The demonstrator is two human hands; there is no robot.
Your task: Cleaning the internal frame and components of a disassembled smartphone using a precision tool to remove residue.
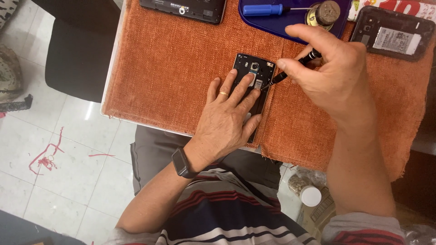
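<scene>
Opened phones: you have three, one under your hands (254, 68), one at the top edge (184, 9), one at the far right (393, 34).
Screwdrivers: two, a black one (295, 68) in your grip and a blue-handled one (263, 10).
Trays: one blue tray (272, 25).
Orange cloths: one (172, 68).
Hands: two, left (227, 118) and right (331, 72).
Rings: one (224, 94).
Wristbands: one (181, 163).

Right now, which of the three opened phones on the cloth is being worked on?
The middle phone, lying under the left hand with the right hand putting a black screwdriver to it. The other two phones lie untouched at the far edge.
</scene>
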